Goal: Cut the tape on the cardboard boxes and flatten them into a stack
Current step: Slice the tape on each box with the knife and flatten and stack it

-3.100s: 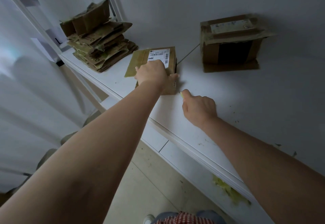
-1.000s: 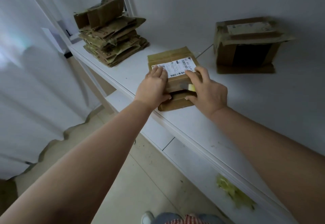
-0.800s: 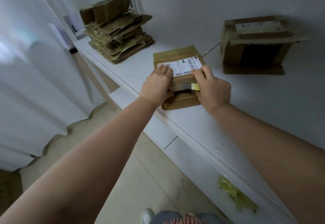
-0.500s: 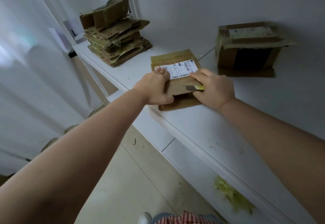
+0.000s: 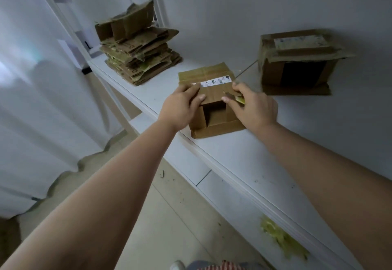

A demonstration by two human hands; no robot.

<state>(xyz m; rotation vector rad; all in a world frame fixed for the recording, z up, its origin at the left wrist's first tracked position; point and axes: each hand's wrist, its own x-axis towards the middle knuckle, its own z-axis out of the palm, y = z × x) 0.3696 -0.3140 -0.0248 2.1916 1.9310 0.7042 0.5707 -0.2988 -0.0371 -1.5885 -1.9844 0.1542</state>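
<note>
Gaping now where it was shut a second ago, the box (image 5: 213,97) (near the stack (image 5: 139,53)) has both hands pinching its flap, left hand (image 5: 182,105), right hand (image 5: 252,105) also holding the cutter (image 5: 235,97); flattening is next.

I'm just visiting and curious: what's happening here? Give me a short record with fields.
Surface: white shelf
Box in hand: small box, near end open, flaps spread
Left hand: grips the box's left side
Right hand: holds a yellow-handled cutter against the box's right side
Finished pile: flattened stack, far left
Waiting: second box, far right, opened
</note>
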